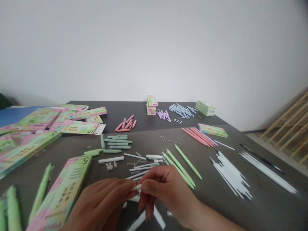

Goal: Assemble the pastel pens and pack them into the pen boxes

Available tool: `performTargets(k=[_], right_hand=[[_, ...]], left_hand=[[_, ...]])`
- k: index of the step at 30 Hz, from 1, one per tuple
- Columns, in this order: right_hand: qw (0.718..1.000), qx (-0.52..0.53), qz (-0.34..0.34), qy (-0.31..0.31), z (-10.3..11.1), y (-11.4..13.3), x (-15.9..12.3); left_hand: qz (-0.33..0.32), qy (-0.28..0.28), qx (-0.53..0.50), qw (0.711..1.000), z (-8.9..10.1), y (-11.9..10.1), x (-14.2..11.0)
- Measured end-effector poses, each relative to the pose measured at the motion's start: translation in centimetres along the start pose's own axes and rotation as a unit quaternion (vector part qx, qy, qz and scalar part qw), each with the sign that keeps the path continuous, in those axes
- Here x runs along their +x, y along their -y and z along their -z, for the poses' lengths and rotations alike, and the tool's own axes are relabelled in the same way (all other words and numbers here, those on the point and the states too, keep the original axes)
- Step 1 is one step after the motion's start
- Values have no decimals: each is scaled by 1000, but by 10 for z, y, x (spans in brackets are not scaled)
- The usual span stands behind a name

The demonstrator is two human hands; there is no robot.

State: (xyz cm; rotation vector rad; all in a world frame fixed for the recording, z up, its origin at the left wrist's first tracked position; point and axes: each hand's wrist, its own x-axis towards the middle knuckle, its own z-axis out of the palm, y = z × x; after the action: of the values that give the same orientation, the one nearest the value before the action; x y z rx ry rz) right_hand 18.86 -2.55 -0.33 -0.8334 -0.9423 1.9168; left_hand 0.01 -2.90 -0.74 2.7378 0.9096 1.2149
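Observation:
My left hand [102, 200] and my right hand [168, 189] meet at the fingertips near the table's front. Both pinch a small white pen part [138, 187], mostly hidden by the fingers. Beyond them lie thin white tubes [144, 166], a white pen barrel [111, 159] and a few small clear caps [111, 166]. Under my hands are more white pieces [158, 217], partly covered. Light green pens [187, 160] rest just right of my right hand. To the left of my left hand is a pink and green pen box [64, 192].
Dark green barrels [117, 142], coral barrels [126, 124], purple barrels [163, 115] and blue barrels [183, 110] lie in groups. White refills [231, 175] are at right. Coral pens [198, 136] lie beside a box [212, 130]. Flat boxes [38, 118] pile up at left; others are stacked [151, 105] behind.

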Motion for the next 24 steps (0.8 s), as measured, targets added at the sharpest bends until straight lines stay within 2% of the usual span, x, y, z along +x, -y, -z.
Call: performTargets(k=[3, 10, 19, 24], right_hand=[[1000, 1, 1, 0, 1, 0, 0], [1000, -4, -8, -2, 0, 2, 1], [1000, -8, -1, -1, 0, 4, 0], [1000, -13, 0, 0, 0, 4, 0]], left_hand=[[14, -9, -20, 1000, -3, -1, -2], [24, 5, 13, 1000, -3, 2, -4], [83, -29, 24, 996, -5, 1, -11], [77, -26, 26, 996, -6, 3, -14]])
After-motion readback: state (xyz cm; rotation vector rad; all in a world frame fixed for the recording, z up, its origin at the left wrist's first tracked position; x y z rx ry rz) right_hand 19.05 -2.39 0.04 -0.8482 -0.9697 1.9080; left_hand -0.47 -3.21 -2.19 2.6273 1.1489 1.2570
